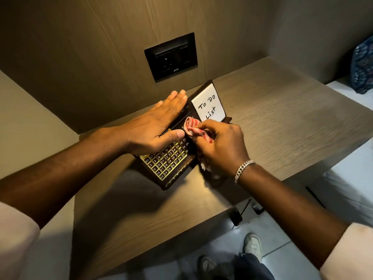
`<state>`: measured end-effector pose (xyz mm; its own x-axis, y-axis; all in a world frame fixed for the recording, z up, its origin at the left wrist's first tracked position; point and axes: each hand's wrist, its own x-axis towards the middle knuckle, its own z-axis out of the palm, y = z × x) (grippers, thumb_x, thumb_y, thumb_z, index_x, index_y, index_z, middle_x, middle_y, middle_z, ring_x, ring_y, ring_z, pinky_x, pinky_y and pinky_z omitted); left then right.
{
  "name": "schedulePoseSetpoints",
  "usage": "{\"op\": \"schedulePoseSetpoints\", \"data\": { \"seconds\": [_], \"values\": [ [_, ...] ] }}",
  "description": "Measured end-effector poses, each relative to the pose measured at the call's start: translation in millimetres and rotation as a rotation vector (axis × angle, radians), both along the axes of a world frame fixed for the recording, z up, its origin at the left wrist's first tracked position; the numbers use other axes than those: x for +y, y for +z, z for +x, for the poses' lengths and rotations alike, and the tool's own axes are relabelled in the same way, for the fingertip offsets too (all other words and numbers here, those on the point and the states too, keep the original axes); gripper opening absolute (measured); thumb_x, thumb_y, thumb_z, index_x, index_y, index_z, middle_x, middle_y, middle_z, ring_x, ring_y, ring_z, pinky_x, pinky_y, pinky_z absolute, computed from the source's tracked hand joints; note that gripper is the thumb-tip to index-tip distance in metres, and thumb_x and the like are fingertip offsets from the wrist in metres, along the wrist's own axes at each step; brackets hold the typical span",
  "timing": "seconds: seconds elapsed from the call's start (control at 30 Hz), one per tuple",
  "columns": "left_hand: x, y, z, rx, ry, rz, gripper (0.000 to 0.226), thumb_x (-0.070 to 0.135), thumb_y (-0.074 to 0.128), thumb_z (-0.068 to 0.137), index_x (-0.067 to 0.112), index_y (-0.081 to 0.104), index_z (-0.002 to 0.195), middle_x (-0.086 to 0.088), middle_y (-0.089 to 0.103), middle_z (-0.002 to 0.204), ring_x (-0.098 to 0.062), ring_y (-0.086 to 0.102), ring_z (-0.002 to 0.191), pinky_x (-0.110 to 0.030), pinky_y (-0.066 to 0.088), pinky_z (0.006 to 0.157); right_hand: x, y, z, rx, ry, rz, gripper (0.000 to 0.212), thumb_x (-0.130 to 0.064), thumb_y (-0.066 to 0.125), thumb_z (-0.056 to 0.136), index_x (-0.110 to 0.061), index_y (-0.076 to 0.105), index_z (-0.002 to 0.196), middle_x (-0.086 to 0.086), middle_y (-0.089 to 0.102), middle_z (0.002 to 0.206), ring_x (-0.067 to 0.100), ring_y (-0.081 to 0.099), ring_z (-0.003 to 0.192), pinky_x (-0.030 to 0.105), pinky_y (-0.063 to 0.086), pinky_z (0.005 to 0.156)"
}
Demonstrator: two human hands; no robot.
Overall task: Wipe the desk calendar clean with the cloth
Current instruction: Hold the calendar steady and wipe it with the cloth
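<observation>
A dark desk calendar (168, 164) with gold-framed number tiles lies tilted on the wooden desk (282, 126). At its far right end stands a white note panel (207, 104) that reads "To Do List". My left hand (157, 126) lies flat over the calendar's upper left part, fingers together, thumb on its face. My right hand (222, 146) is closed around a red-and-white striped cloth (193, 128) and presses it onto the calendar's face just below the note panel. Part of the cloth hangs out under my right palm.
A black socket plate (171, 56) is set in the wood wall behind the desk. A patterned blue fabric item (363, 65) sits at the far right. The desk's front edge is near my body, with the tiled floor and my shoes (252, 245) below.
</observation>
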<state>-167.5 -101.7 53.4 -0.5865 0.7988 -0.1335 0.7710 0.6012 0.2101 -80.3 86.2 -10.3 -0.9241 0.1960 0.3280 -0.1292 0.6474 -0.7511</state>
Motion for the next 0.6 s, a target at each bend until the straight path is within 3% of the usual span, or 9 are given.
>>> {"op": "schedulePoseSetpoints", "data": {
  "seconds": [0.17,0.33,0.4,0.5,0.6],
  "values": [
    [2,3,4,-0.020,0.004,-0.010,0.087,0.066,0.024,0.086,0.023,-0.016,0.151,0.003,-0.023,0.161,-0.004,-0.023,0.147,-0.037,-0.004,0.124,-20,-6,14,-0.031,0.054,-0.196,0.017,-0.034,0.075,0.079,-0.026,0.073,0.093,-0.006,0.074,0.077,0.009,0.068,0.070,0.034,0.060,0.064],
    [2,4,5,-0.015,0.010,-0.024,0.087,0.063,0.026,0.088,0.022,-0.016,0.151,0.002,-0.023,0.161,-0.004,-0.024,0.147,-0.036,-0.005,0.123,7,-1,-3,-0.033,0.080,0.128,0.017,-0.026,0.067,0.084,-0.022,0.069,0.100,0.003,0.073,0.089,0.020,0.065,0.082,0.032,0.055,0.074],
    [2,3,4,-0.016,0.017,-0.013,0.085,0.061,0.028,0.089,0.023,-0.016,0.151,0.002,-0.022,0.162,-0.005,-0.023,0.147,-0.034,-0.006,0.123,15,0,-8,-0.014,0.072,0.187,0.016,-0.024,0.067,0.084,-0.019,0.067,0.100,0.006,0.072,0.090,0.023,0.064,0.081,0.029,0.050,0.071],
    [2,1,4,-0.016,0.015,-0.004,0.087,0.065,0.025,0.086,0.023,-0.016,0.151,0.001,-0.021,0.162,-0.006,-0.023,0.147,-0.033,-0.006,0.122,7,-5,-5,0.007,0.062,0.146,0.011,-0.023,0.068,0.083,-0.019,0.065,0.093,0.005,0.072,0.083,0.022,0.062,0.073,0.024,0.041,0.065],
    [1,-1,3,-0.014,0.010,-0.001,0.088,0.068,0.024,0.086,0.025,-0.017,0.151,0.003,-0.023,0.162,-0.003,-0.024,0.146,-0.032,-0.007,0.121,-9,-8,11,0.008,0.112,0.031,0.007,-0.024,0.068,0.082,-0.020,0.065,0.087,-0.001,0.067,0.070,0.015,0.058,0.060,0.027,0.047,0.055]
  ]
}}
